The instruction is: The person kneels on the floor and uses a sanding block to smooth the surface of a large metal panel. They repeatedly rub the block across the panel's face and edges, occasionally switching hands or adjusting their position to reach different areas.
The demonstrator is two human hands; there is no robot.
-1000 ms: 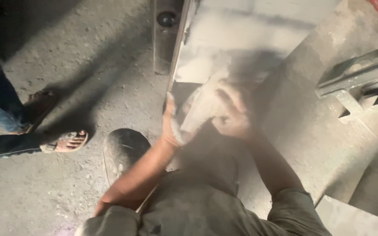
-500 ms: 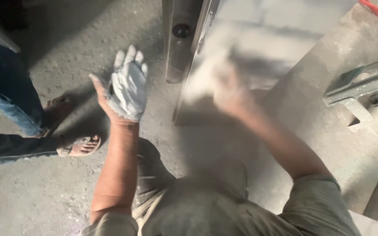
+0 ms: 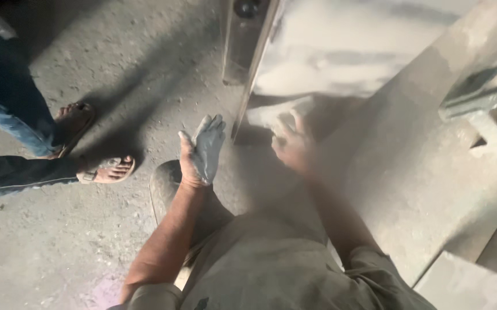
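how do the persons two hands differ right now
The left hand is raised clear of the pale slab, open and flat, fingers together, its palm coated in grey-white powder. The right hand lies down on the slab's lower edge, pressed into a heap of pale dust, and is blurred, so its fingers are hard to make out. The left hand holds nothing; whether the right grips anything cannot be told. Both are bare and dusty.

Bare concrete floor [image 3: 116, 241] left of the left hand [image 3: 202, 152], bounded by another person's sandalled feet [image 3: 108, 170], upright metal frame [image 3: 254, 63] just beyond the fingertips, pale slab [image 3: 340, 57] under the blurred right hand [image 3: 294, 146], perhaps metal brackets [image 3: 484, 95] at the slab's right edge
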